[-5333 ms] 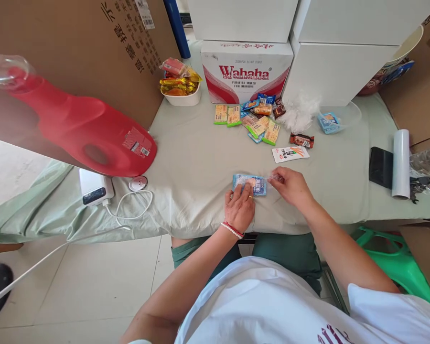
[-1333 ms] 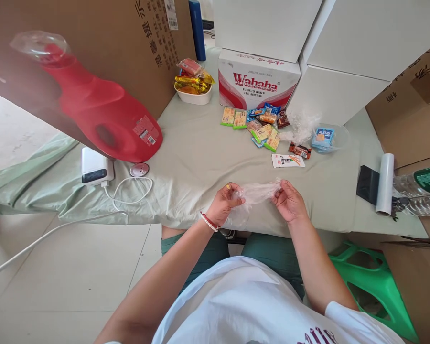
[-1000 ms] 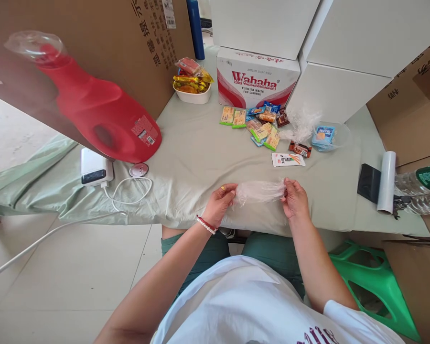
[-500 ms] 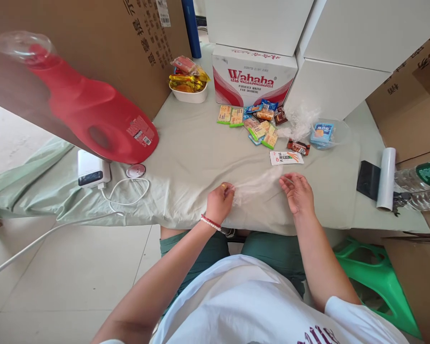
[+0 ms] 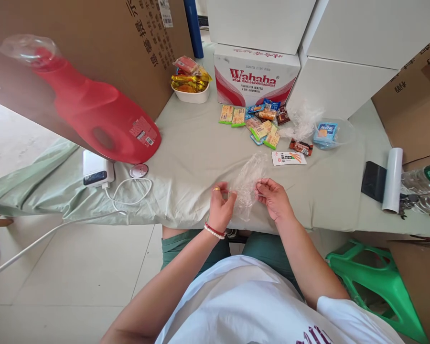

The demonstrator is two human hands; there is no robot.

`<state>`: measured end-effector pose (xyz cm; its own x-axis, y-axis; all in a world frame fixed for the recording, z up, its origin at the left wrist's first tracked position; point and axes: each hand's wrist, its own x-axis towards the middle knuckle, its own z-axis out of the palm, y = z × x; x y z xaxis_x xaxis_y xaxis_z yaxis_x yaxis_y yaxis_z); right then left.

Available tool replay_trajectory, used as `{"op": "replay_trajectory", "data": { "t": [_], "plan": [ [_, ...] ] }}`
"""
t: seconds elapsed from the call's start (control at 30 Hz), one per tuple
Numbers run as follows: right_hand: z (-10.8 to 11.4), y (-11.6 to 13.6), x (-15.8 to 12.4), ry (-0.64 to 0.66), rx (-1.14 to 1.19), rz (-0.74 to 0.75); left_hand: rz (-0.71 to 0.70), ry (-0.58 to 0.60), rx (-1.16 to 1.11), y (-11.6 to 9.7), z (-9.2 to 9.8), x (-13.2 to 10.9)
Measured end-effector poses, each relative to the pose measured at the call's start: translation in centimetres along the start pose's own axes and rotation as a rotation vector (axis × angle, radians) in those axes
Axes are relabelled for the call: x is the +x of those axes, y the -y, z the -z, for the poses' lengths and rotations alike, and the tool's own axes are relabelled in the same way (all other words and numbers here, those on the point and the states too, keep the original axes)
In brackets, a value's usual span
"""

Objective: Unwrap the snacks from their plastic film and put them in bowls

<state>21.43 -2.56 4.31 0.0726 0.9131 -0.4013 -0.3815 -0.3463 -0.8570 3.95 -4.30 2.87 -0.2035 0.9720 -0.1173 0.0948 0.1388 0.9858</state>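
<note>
Between my hands, near the table's front edge, is a thin, crumpled clear plastic bag (image 5: 250,174). My left hand (image 5: 222,206) pinches its left side; a ring and a red-and-white bracelet show on this hand and wrist. Fingers closed, my right hand (image 5: 273,198) grips the right side of the plastic. Just beyond lies a white snack packet with orange sticks printed on it (image 5: 288,158). Behind that are a brown wrapped snack (image 5: 301,146), several yellow-green cracker packets (image 5: 261,130) and more crumpled clear plastic (image 5: 303,119).
A clear bowl (image 5: 345,133) holds blue packets (image 5: 325,133). At the back stand a Wahaha carton (image 5: 254,79) and a white tub (image 5: 191,96) of snacks. A red jug (image 5: 103,114), power bank (image 5: 97,169) and cable are left; a white roll (image 5: 392,180) and bottles (image 5: 421,186) right.
My right hand has moved left, closer to my left hand, and now grips the plastic. The bag, stretched sideways before, now bunches up and stands spread between both hands.
</note>
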Motion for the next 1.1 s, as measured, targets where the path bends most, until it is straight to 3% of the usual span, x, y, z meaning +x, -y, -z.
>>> {"op": "replay_trajectory", "data": {
  "t": [0.07, 0.13, 0.27, 0.33, 0.4, 0.5, 0.63, 0.8, 0.9, 1.0, 1.1],
  "plan": [
    [0.0, -0.1, 0.1, 0.005, -0.08, 0.072, -0.193, -0.126, 0.151, -0.5, 0.5, 0.0],
    [-0.1, -0.4, 0.0, 0.021, -0.173, 0.134, -0.273, -0.07, 0.198, -1.1, 0.4, 0.1],
    [-0.3, -0.8, -0.4, 0.079, -0.332, 0.203, -0.08, 0.188, 0.167, -1.4, -1.8, 1.5],
    [-0.1, -0.6, -0.4, 0.06, -0.351, 0.19, 0.012, 0.207, 0.112, -1.0, -2.7, 2.7],
    [0.6, -0.2, -0.1, -0.021, -0.319, 0.172, 0.058, 0.146, 0.003, -0.4, -2.9, 3.9],
    [2.1, 0.4, 0.7, -0.15, -0.257, 0.151, 0.106, 0.047, -0.115, 0.2, -1.9, 5.6],
    [3.9, 0.9, 1.9, -0.233, -0.269, 0.123, 0.134, 0.005, -0.043, 0.2, 0.3, 7.2],
    [4.8, 1.2, 2.8, -0.247, -0.357, 0.099, 0.162, 0.044, 0.082, -0.1, 3.5, 8.3],
    [5.0, 1.1, 3.0, -0.239, -0.436, 0.102, 0.204, 0.093, 0.283, -0.2, 5.7, 8.7],
    [5.4, 0.6, 3.2, -0.238, -0.527, 0.141, 0.091, 0.1, 0.599, -0.9, 6.8, 9.1],
    [5.8, 0.1, 3.3, -0.236, -0.605, 0.18, -0.09, 0.074, 0.813, -2.4, 5.8, 9.0]
  ]
}}
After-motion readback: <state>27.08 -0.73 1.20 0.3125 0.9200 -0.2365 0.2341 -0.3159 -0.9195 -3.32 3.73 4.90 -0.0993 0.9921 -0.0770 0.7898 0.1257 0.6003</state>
